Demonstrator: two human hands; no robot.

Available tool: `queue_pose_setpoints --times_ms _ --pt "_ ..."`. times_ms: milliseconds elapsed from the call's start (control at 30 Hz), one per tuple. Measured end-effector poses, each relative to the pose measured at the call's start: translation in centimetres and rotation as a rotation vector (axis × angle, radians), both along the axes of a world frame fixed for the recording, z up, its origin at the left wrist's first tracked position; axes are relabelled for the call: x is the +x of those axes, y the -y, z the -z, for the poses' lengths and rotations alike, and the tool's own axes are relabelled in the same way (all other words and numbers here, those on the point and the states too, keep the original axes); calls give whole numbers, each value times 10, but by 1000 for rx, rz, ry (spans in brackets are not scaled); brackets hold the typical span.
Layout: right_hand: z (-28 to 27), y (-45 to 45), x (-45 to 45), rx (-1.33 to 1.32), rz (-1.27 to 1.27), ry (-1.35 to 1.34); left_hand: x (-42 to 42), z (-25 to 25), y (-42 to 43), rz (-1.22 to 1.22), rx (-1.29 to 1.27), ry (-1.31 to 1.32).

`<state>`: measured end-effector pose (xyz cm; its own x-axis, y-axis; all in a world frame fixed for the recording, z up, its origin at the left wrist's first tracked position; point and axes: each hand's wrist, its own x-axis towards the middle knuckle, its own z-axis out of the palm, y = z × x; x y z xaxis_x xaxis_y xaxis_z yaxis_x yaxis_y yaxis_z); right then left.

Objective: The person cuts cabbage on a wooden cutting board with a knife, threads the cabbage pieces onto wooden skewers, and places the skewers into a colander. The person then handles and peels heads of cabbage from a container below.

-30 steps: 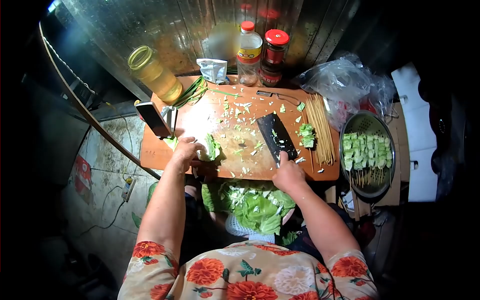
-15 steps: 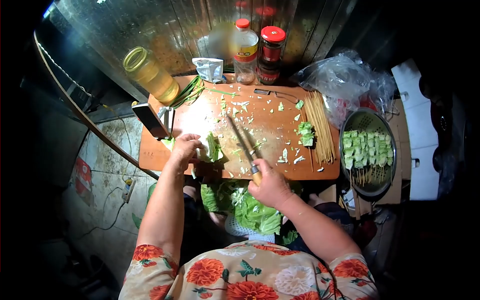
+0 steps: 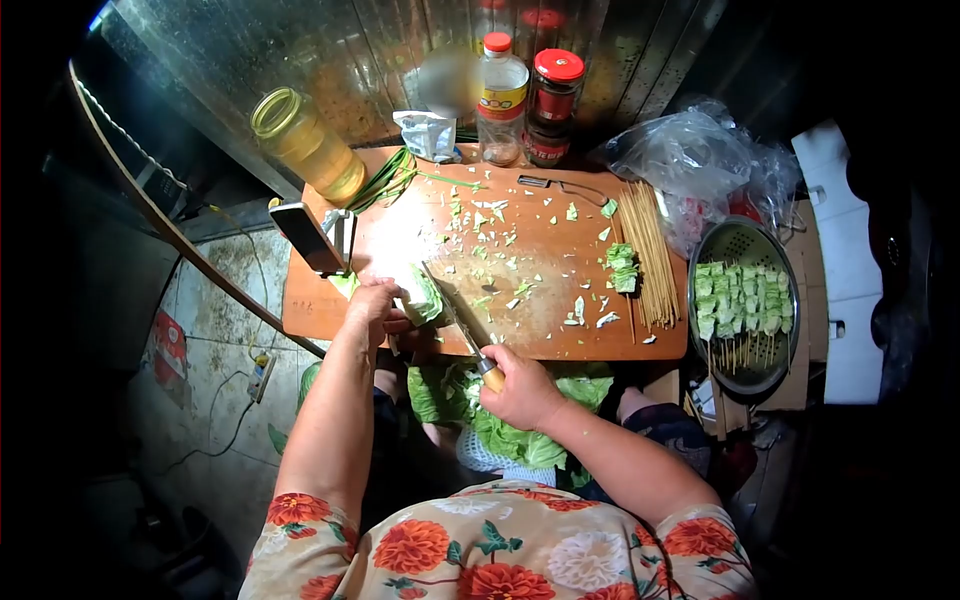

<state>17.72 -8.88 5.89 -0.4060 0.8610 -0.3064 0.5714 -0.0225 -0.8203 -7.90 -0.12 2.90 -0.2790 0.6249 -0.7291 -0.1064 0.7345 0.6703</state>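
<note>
My left hand (image 3: 375,302) is closed on a stack of cabbage leaves (image 3: 424,294) at the left front of the wooden board (image 3: 540,335). My right hand (image 3: 522,388) grips the handle of a knife (image 3: 462,324) over the front edge. The blade slants away and to the left, close along the right side of the leaves; I cannot tell whether it touches them. Small cabbage scraps (image 3: 492,207) are scattered across the board. More cabbage leaves (image 3: 520,440) lie below the front edge, by my lap.
On the board's right lie bamboo skewers (image 3: 650,260) and one cabbage skewer (image 3: 622,268). A metal colander (image 3: 712,370) holds several cabbage skewers. A phone (image 3: 305,237), a jar of yellow liquid (image 3: 310,150), a clear bottle (image 3: 502,110), a red-lidded jar (image 3: 556,95) and plastic bags (image 3: 690,150) surround the board.
My right hand has brought the knife left and a little nearer to me, up beside the cabbage leaves. My left hand keeps its hold. The view has shifted slightly.
</note>
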Motion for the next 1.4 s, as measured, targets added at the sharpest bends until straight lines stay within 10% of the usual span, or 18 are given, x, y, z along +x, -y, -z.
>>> queue_pose_setpoints --times_ms 1400 --pt "-10 -1 9 -9 -110 107 14 2 12 -18 59 -30"
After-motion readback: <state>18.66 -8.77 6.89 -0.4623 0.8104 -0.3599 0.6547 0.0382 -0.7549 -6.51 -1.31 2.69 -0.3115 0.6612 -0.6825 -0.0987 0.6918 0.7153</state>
